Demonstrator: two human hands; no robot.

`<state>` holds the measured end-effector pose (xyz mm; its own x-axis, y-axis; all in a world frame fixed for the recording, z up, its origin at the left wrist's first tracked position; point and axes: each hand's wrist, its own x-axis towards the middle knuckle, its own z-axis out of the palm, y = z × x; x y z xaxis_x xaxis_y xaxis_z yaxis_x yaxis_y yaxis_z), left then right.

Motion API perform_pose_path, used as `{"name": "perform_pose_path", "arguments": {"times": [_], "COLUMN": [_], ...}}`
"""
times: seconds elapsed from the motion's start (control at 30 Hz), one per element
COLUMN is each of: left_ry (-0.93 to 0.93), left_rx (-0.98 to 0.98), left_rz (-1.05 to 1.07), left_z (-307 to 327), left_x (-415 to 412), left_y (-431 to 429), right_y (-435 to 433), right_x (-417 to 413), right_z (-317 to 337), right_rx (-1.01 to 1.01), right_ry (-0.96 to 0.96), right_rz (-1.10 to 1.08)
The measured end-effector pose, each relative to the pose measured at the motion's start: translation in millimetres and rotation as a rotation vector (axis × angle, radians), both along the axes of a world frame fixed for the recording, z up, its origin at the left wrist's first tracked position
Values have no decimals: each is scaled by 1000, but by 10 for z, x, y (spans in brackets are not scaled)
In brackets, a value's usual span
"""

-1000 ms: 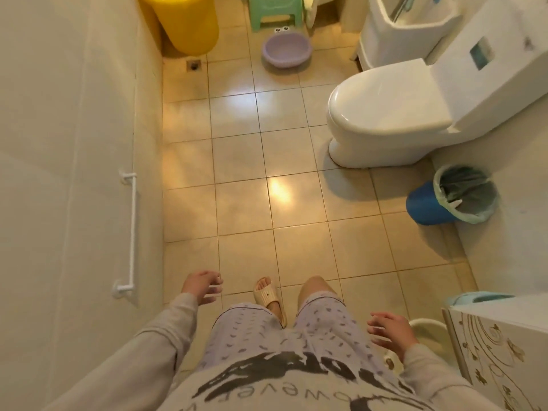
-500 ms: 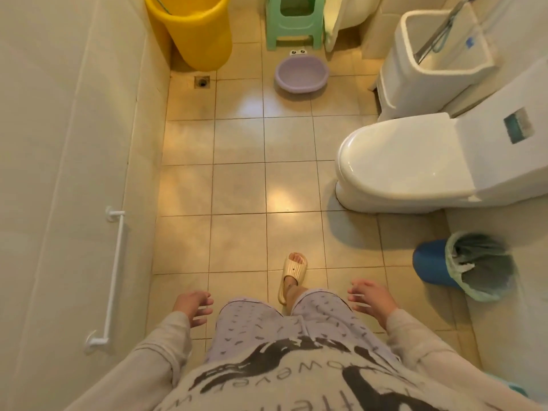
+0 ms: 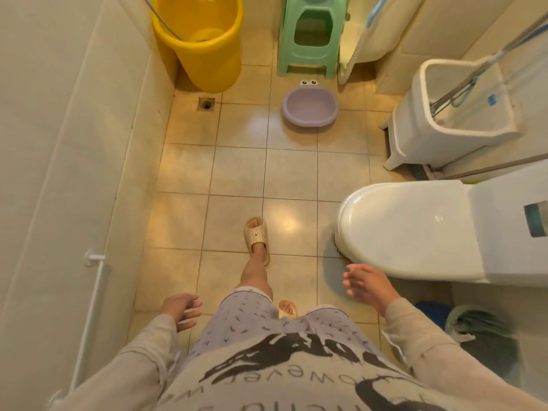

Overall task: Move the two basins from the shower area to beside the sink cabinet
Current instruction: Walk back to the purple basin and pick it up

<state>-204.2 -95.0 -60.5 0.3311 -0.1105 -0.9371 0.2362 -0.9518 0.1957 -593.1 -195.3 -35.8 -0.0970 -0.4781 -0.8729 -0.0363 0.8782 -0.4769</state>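
A white rail (image 3: 89,315) runs along the wall at 8 o'clock. Beside it the left hand (image 3: 181,309) hangs at 7 o'clock, empty, fingers loosely spread and curled a little. At 11 o'clock a yellow tub (image 3: 204,46) stands against the wall, with a floor drain (image 3: 206,104) just below it. A foot in a beige slipper (image 3: 256,237) is planted near the centre of the tiled floor (image 3: 237,173). At 12 o'clock sits the basin (image 3: 310,106): shallow, oval, pale purple, empty, with two cartoon eyes on its far rim. It rests on the floor just in front of a green stool (image 3: 308,37), well apart from both hands. The right hand (image 3: 367,284) is at 5 o'clock, empty, fingers spread, near the front of the white toilet (image 3: 415,229). A blue bin (image 3: 474,330) with a liner is at 4 o'clock.
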Motion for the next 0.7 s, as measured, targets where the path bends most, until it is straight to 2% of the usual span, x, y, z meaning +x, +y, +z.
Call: {"name": "perform_pose_path", "arguments": {"times": [0.2, 0.4, 0.57, 0.7], "left_ry": [-50, -22, -7, -15], "left_rx": [-28, -187, -239, -207], "left_rz": [-193, -392, -454, -445], "left_z": [61, 322, 390, 290], "left_x": [178, 299, 343, 356], "left_y": [-1553, -3223, -4152, -4609], "right_y": [-681, -1390, -1946, -2550], "right_x": [71, -25, 22, 106], "right_z": [-162, -144, -83, -104], "right_rx": [118, 137, 164, 185], "right_ry": [59, 134, 136, 123], "right_rz": [-101, -221, -260, -238]}}
